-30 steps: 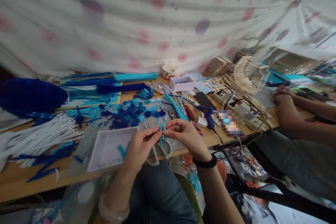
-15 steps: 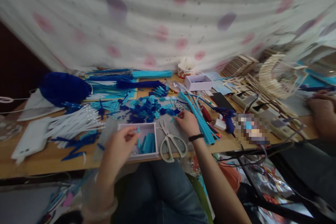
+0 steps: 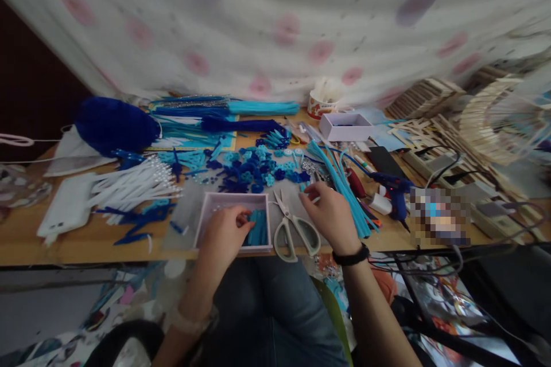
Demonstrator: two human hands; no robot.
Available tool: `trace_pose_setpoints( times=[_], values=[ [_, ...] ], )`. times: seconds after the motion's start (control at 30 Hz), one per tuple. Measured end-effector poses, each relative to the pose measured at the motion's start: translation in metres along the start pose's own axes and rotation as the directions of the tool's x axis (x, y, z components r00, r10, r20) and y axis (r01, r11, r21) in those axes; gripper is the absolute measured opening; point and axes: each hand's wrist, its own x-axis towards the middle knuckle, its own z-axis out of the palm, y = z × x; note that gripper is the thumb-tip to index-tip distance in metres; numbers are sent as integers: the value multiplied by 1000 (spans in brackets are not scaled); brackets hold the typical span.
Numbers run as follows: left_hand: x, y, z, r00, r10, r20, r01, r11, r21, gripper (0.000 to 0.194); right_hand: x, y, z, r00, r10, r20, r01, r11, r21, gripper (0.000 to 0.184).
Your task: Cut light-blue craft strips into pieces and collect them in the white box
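Note:
My left hand (image 3: pixel 226 230) reaches into a pale lilac box (image 3: pixel 202 221) with its fingers curled together. Its fingertips are at short turquoise pipe cleaner pieces (image 3: pixel 258 228) lying in the box; anything between them is hidden. My right hand (image 3: pixel 329 212), with a black band at the wrist, is just above the mat, thumb and fingers closed on a small light-blue pipe cleaner piece (image 3: pixel 302 188). Scissors (image 3: pixel 289 219) with pale handles lie partly spread between the hands. Behind them is a heap of blue pipe cleaner flowers (image 3: pixel 247 172).
White pearl-tipped stems (image 3: pixel 138 183) and a white phone (image 3: pixel 66 206) lie at left. Long turquoise pipe cleaners (image 3: pixel 344 189), a blue glue gun (image 3: pixel 394 189) and a power strip (image 3: pixel 469 200) are at right. A second lilac box (image 3: pixel 346 127) stands behind.
My left hand has lowered into the box; the turquoise piece it pinched above the box no longer shows separately. My right hand stays by the scissors. The view has shifted, and another person's hand has left the right edge.

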Motion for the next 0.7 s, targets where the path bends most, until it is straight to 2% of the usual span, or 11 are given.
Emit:
trace_pose_setpoints(
  times=[0.13,0.37,0.5,0.7],
  values=[
    [-4,-4,-8,1000,-9,-5,9,997,79,15,-10,-14,-6,993,-113,-21,115,973,202,12],
    [-11,-6,-36,986,-142,86,120,967,223,29,-22,-16,-11,990,-123,-63,135,959,251,19],
    [-6,-3,-29,975,-165,146,112,942,317,35,-25,-11,-9,990,-135,-44,142,950,278,20],
    [-4,1,-16,979,-146,145,92,941,327,35,-30,-5,-10,991,-132,-40,137,956,260,20]
  ],
)
